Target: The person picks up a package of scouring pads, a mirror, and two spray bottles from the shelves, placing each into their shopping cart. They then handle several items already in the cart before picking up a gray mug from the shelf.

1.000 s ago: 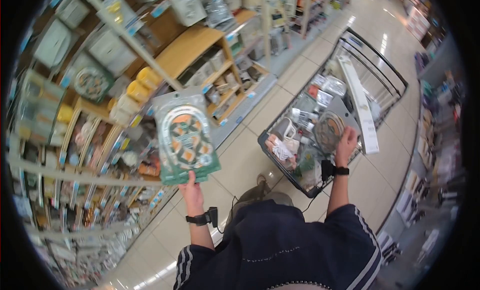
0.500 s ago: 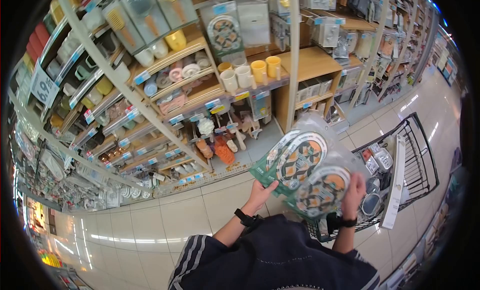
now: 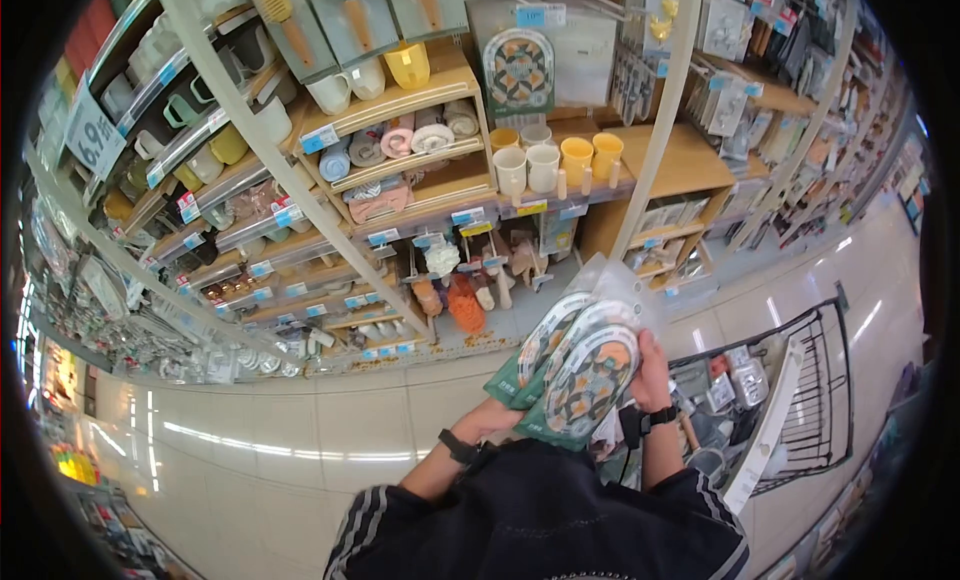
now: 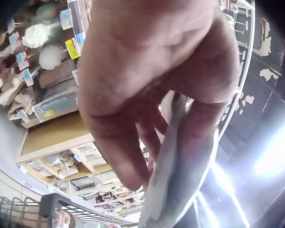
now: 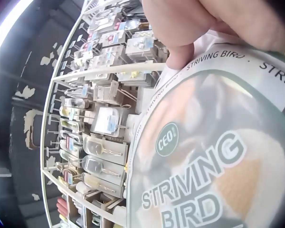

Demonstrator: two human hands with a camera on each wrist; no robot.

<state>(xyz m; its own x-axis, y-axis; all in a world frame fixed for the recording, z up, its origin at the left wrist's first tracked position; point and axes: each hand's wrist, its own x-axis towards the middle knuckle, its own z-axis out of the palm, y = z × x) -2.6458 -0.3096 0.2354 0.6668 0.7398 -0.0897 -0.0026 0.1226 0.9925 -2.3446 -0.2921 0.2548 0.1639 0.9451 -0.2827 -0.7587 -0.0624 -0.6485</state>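
Observation:
Several flat clear packages [image 3: 590,380] with green lower ends are fanned together in front of my chest in the head view. Each shows a rounded orange, black and white pattern. My left hand [image 3: 490,418] grips their lower left edge, and in the left wrist view the thin package edges [image 4: 173,175] pass between thumb and fingers. At the right side of the front package, my right hand [image 3: 650,373] pinches its edge. The right wrist view shows the lettering "STRIVING BIRD" on the front package [image 5: 199,156], close below the fingers [image 5: 180,57].
A shopping cart [image 3: 820,400] loaded with goods, including a long white box [image 3: 765,425], stands at my right. Ahead, shelves hold yellow mugs [image 3: 590,155], rolled cloths [image 3: 400,140] and a hanging package [image 3: 518,72] of the same pattern. Upright posts [image 3: 660,120] front the shelves.
My right hand has brought its package from over the cart to the left, against those in my left hand. The view has turned left toward the shelves, and the packages now overlap.

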